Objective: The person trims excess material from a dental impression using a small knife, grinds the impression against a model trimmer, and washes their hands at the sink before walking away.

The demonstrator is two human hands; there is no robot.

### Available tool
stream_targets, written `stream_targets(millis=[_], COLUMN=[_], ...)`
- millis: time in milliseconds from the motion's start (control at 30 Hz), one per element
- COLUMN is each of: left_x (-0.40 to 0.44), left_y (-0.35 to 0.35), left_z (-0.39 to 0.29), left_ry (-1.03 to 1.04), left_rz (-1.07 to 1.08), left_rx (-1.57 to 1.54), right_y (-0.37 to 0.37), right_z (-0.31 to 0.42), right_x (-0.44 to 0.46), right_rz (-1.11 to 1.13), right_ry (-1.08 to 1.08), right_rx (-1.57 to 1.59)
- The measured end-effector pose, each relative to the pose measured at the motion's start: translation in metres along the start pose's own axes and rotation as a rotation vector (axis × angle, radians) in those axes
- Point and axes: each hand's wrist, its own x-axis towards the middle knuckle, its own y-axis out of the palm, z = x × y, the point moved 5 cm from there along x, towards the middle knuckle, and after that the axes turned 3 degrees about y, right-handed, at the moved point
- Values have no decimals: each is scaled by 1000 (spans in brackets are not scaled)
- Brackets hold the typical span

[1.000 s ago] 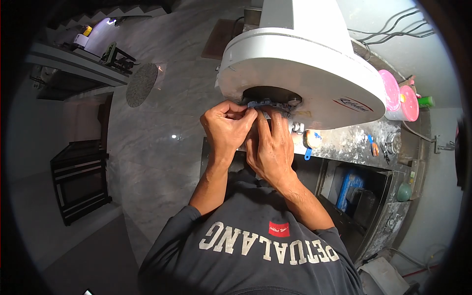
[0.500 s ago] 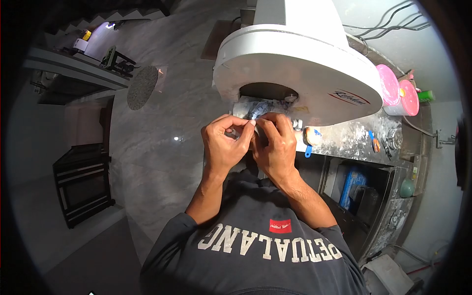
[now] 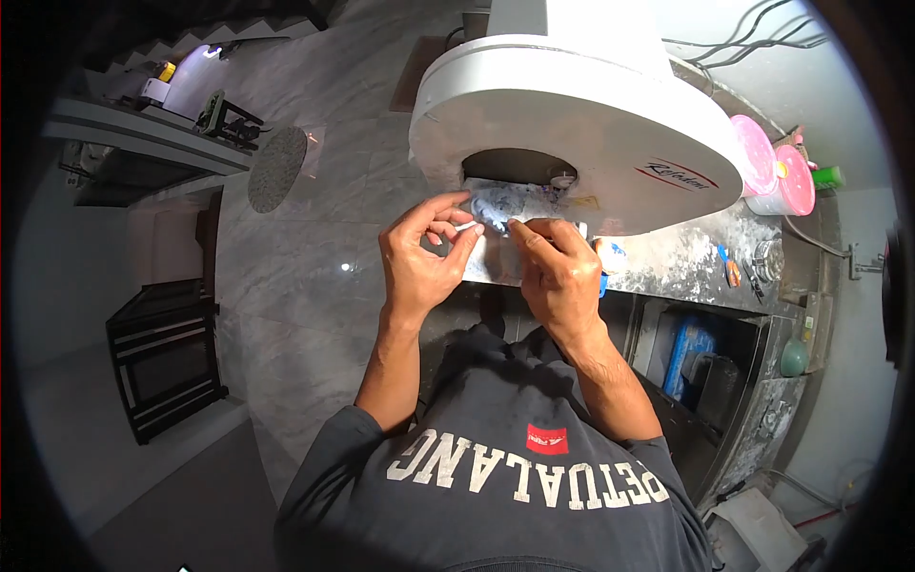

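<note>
My left hand (image 3: 426,253) pinches a small white piece (image 3: 466,227) between thumb and fingertips, just in front of the opening of a white machine housing (image 3: 572,143). To its right, my right hand (image 3: 560,272) has thumb and fingers pressed together; whatever they hold is too small to name. The two hands are apart. Behind the fingertips, a blue-and-white smeared surface (image 3: 496,205) shows under the dark opening (image 3: 510,166).
On the dusty counter (image 3: 658,267) are a round white-and-blue item (image 3: 611,255) beside my right hand and an orange-and-blue tool (image 3: 730,267). Pink-lidded tubs (image 3: 791,181) stand at the right. Below is an open cabinet holding a blue object (image 3: 688,357).
My hands have come back from the machine opening and moved apart. The white piece now shows in my left fingers. The view has shifted slightly.
</note>
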Motion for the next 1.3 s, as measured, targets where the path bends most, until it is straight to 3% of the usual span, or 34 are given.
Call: stream_targets(millis=[300,500,1300], left_x=[5,4,11], left_y=[1,3,10], left_z=[-8,-8,-3], left_ry=[116,161,156], left_rz=[-7,-72,-176], left_rx=[183,221,255], right_y=[1,6,24], right_z=[-1,8,16], right_x=[2,3,21], right_rz=[-165,-158,-28], right_ry=[-10,85,133], right_rx=[-75,-80,-235])
